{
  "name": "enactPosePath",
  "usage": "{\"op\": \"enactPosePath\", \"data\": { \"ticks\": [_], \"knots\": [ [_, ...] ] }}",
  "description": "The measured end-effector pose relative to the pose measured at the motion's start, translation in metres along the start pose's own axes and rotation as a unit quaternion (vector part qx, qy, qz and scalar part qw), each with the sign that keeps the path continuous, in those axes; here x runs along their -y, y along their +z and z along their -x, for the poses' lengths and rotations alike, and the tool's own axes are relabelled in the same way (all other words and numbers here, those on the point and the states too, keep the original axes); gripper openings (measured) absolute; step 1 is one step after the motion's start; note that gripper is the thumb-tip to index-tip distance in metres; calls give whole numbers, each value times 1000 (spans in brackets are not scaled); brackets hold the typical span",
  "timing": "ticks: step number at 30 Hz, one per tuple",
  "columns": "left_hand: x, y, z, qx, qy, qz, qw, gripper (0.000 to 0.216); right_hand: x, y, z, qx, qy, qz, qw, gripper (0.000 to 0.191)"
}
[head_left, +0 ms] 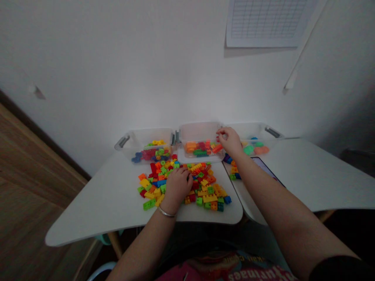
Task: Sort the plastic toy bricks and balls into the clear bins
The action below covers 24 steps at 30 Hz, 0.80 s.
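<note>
A spread of mixed toy building bricks [209, 198] in red, orange, yellow, green and blue covers the middle of the white table. My left hand [178, 185], with a bracelet at the wrist, rests among them. Its fingers curl down into the bricks, and whatever they grip is hidden. My right hand [231, 141] is raised at the right edge of the middle clear bin [199, 132]. Thumb and fingers are pinched together, with a small red brick [217, 138] just showing at the tips. Orange, red and green bricks lie inside that bin.
A left clear bin [134, 136] holds yellow, red and blue pieces. The right clear bin [249, 128] has green, orange and blue ones. A phone [268, 169] and several more bricks [234, 171] lie under my right forearm. Behind stands a wall [146, 70] with a printed sheet [263, 23].
</note>
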<state>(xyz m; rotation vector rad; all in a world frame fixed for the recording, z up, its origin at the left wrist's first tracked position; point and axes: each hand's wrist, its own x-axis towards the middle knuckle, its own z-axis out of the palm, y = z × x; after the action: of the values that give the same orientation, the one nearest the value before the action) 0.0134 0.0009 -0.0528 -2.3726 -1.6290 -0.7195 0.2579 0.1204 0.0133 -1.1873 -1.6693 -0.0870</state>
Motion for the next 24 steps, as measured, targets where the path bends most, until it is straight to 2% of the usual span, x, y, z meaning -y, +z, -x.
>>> {"op": "enactPosePath", "data": {
  "ticks": [6, 11, 17, 20, 24],
  "knots": [
    [-1, -1, 1, -4, 0, 1, 1000, 25, -4, 3, 3, -2, -17, 16, 1000, 17],
    [-1, -1, 1, -1, -2, 3, 1000, 24, 0, -2, 2, 40, -18, 12, 999, 17],
    [0, 0, 0, -4, -2, 7, 1000, 24, 25, -14, 34, -23, -62, 52, 996, 18],
    [-1, 0, 0, -4, 3, 6, 1000, 24, 33, -14, 58, 21, -93, 65, 993, 18],
    [-1, -1, 1, -2, 8, 3, 1000, 24, 27, -4, 81, 125, -114, 64, 983, 18]
  ]
}}
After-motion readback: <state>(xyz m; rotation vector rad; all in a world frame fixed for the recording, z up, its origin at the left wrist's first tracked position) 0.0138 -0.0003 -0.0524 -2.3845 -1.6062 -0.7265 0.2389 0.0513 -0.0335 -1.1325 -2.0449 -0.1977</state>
